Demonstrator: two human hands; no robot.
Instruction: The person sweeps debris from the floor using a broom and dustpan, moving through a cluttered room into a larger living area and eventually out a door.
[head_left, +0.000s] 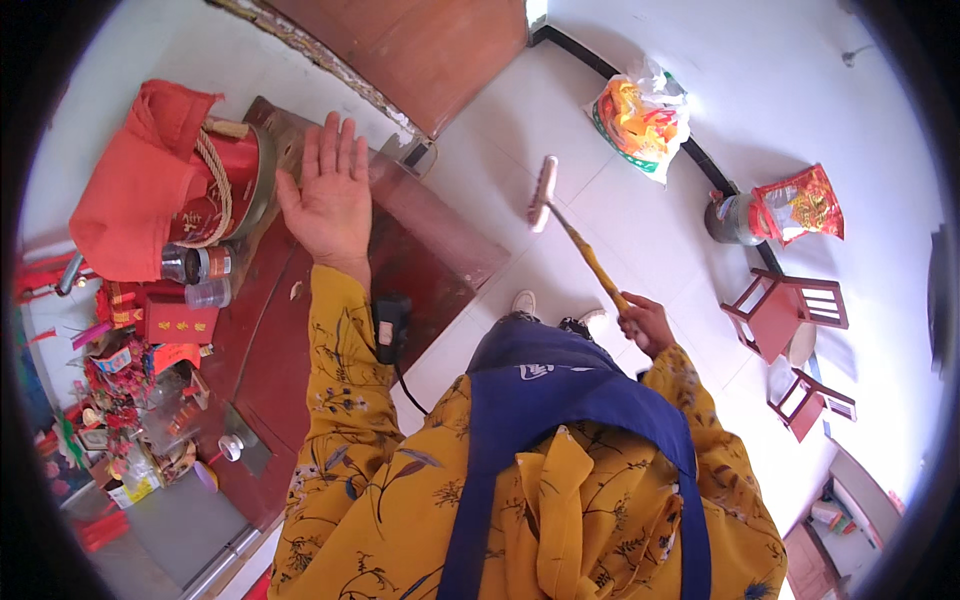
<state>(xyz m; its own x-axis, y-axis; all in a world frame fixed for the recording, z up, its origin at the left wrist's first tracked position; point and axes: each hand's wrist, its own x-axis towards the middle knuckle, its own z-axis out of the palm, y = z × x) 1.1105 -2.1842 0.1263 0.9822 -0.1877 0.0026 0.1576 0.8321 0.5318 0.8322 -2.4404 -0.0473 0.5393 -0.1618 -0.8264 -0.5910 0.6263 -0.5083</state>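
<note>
My right hand (648, 324) grips the wrapped yellow-brown handle (589, 255) of a long-handled floor brush or mop. Its pale, narrow head (543, 193) is over the tiled floor ahead of my feet; whether it touches the tiles I cannot tell. My left hand (330, 202) holds nothing. Its palm faces the camera with the fingers pointing away, above a dark red wooden table (345, 300). Beside that hand, on the table, stands a red bucket (244, 176) with a rope handle, partly covered by a red cloth (139, 202).
Jars (214, 262), a red box (178, 319) and decorations crowd the table's left side. A black device (391, 326) with a cord lies near my left forearm. Along the right wall are a filled plastic bag (641, 124), a large jar (731, 217) and small red chairs (776, 315).
</note>
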